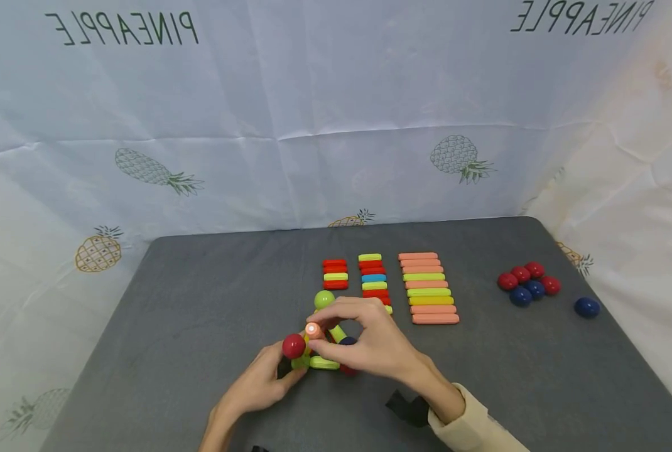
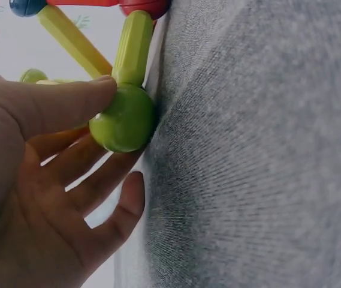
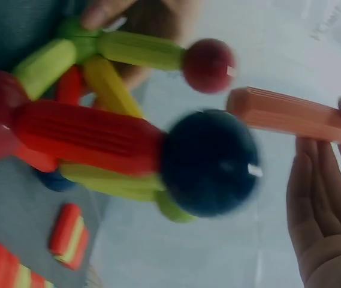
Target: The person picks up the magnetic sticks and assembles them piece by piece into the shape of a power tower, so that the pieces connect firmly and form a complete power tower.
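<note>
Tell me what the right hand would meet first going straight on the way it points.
Probably the red ball, just left of the orange stick the right hand pinches, and roughly in line with its thumb. Depth is unclear, so the hand could pass above it.

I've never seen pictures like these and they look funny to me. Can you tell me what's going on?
Sure! There's no machine doing the work, just a person's bare left hand and right hand. The wide picture comes from a camera on the person's head. The two close ones come from cameras on the wrists, so things look tilted.

On the dark gray table lie colored rods in columns, with loose red balls and dark blue balls toward the right.

The left hand holds a green ball, part of a rod-and-ball structure. The right hand holds an orange rod.
</note>
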Motion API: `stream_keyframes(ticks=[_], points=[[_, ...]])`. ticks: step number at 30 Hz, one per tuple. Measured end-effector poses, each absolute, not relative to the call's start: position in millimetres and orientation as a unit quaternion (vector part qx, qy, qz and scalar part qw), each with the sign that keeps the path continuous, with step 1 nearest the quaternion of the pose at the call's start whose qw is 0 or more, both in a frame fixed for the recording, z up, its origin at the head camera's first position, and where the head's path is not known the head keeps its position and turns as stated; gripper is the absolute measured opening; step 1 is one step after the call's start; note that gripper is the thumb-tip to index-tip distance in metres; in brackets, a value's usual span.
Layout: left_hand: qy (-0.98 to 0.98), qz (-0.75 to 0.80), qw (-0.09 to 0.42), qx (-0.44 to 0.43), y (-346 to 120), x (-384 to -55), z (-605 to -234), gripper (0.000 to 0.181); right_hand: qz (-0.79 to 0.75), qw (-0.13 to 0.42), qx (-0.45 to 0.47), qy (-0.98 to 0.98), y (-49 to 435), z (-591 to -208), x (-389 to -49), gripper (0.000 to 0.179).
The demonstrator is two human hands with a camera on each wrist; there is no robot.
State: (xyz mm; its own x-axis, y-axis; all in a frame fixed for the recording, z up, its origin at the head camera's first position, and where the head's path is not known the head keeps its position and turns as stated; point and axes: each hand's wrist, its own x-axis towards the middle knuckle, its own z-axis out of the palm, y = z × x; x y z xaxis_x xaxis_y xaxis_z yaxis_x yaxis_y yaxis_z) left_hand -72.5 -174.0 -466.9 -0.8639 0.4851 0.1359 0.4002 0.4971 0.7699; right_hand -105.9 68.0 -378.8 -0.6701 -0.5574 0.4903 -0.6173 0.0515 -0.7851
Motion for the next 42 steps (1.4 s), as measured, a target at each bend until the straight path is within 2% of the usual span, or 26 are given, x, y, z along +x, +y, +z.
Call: stream_keyframes(ticks=[6,15,19,23,26,33,42], points=[[0.854,0.45,0.065,0.254,-173,-73,-468,0.031,0.496,-0.047,0.396,-0.771,65,-391,-110,0.018],[0.86,0.442,0.077,0.245,-173,-74,-466,0.04,0.413,-0.102,0.384,-0.819,66,-404,-111,0.02],[0.862,0.439,0.069,0.244,-173,-73,-466,0.041,0.39,-0.097,0.382,-0.832,65,-407,-110,0.021],[0.874,0.427,0.055,0.227,-174,-69,-460,0.052,0.372,-0.085,0.378,-0.844,63,-410,-107,0.021],[0.885,0.419,0.026,0.203,-176,-65,-450,0.06,0.365,-0.075,0.379,-0.847,62,-412,-106,0.021],[0.888,0.412,-0.052,0.197,-179,-60,-432,0.042,0.363,-0.056,0.382,-0.848,56,-415,-105,0.021],[0.878,0.426,-0.058,0.212,-176,-58,-434,0.038,0.344,-0.038,0.381,-0.857,54,-417,-102,0.021]])
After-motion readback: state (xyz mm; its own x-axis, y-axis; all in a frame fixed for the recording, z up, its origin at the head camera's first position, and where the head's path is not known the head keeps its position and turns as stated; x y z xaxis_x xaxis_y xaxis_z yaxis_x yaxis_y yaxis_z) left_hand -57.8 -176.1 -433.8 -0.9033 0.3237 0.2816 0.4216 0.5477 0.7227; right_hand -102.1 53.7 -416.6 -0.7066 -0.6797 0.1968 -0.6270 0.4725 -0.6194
